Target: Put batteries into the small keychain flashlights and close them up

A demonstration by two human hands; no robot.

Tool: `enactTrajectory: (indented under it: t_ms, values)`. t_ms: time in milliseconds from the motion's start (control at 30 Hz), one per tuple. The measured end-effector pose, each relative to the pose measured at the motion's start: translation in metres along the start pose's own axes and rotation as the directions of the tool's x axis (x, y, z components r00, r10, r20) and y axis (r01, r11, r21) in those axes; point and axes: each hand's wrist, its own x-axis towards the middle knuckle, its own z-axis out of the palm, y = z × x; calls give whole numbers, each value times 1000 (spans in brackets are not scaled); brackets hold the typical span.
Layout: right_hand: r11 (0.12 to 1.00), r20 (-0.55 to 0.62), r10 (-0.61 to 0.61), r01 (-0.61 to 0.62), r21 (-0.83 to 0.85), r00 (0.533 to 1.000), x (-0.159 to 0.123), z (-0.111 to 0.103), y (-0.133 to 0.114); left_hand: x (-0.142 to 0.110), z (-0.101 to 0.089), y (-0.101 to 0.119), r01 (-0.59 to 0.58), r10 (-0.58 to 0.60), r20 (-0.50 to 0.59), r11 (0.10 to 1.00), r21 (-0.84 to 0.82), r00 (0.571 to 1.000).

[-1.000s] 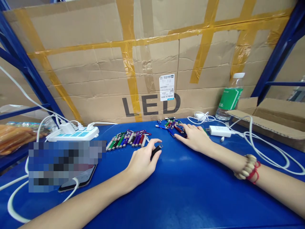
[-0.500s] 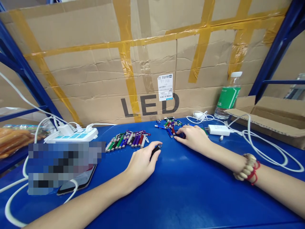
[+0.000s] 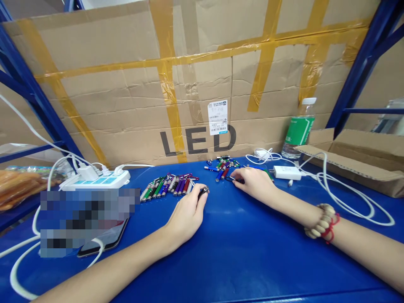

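Observation:
My left hand (image 3: pixel 186 214) is closed around a small black keychain flashlight (image 3: pixel 203 192), whose metal end sticks out past the thumb. Just left of it lies a row of slim keychain flashlights (image 3: pixel 167 185) in silver, green, blue, purple and red, side by side with their clips at the far end. My right hand (image 3: pixel 254 181) rests at a looser pile, fingers pinched on a dark piece with a thin loop (image 3: pixel 230 179), mostly hidden by the fingers. Beside those fingertips lie a red flashlight (image 3: pixel 224 173) and a blue flashlight (image 3: pixel 219 176); more pieces sit behind.
A white power strip (image 3: pixel 104 181) with plugs and a phone (image 3: pixel 107 242) are at left, partly under a blurred patch. At right stand a white adapter (image 3: pixel 286 173) with cables, a bottle (image 3: pixel 298 130) and an open cardboard box (image 3: pixel 356 168). A large carton (image 3: pixel 126 105) backs the blue table.
My left hand has shifted slightly left and up, turning the black flashlight. Beside the right hand, the red and blue flashlights have shifted, and a thin dark loop now shows at its fingertips.

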Motion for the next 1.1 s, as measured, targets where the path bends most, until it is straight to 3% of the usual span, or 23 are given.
enactTrajectory:
  t_ms: [367,733,900,1100]
  values:
    - [993,13,-49,50,-107,999,-2,0,-3,1,1,-1,14,-15,-25,999,-31,1000]
    - [948,30,-280,272,167,959,-15,-4,-27,2,7,-6,42,-42,11,998,-40,999]
    - [918,49,-318,295,267,947,-17,-6,-33,1,6,-6,43,-43,14,998,-34,999]
    - [895,39,-416,401,196,908,-19,-7,-33,1,8,-8,29,-30,29,1000,6,999]
